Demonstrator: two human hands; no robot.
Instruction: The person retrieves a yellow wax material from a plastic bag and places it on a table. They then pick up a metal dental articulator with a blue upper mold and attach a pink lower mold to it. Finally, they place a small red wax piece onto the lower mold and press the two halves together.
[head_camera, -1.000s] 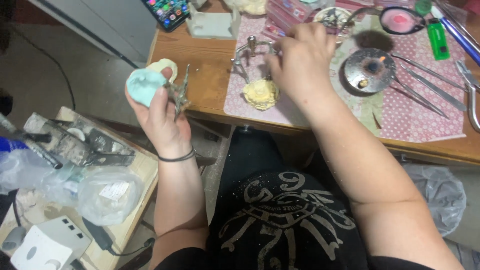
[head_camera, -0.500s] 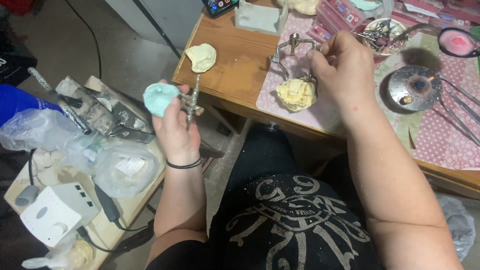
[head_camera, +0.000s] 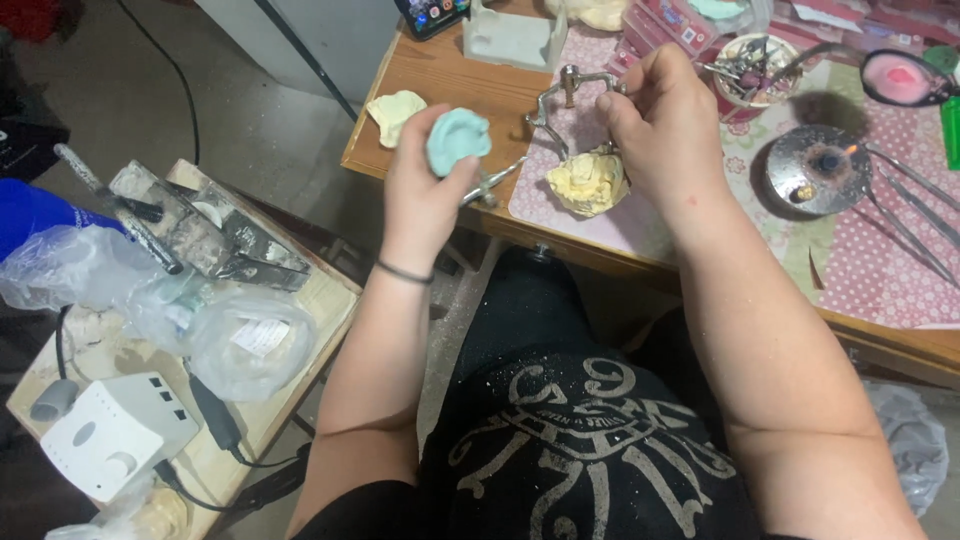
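My left hand holds a pale green dental cast raised over the near left edge of the wooden table, with a thin metal tool also held in its fingers. My right hand grips the metal articulator frame that stands over a yellow plaster cast on the pink patterned mat. A second cream-coloured cast lies on the table left of my left hand.
A round metal dish, long metal instruments, a bowl of small tools and a pink-filled bowl sit at the right. A low side board at the left bears plastic bags, dark tools and a white box.
My left hand has moved right and up with the green cast, from beside the table to over its edge near the articulator. My right hand stays at the frame.
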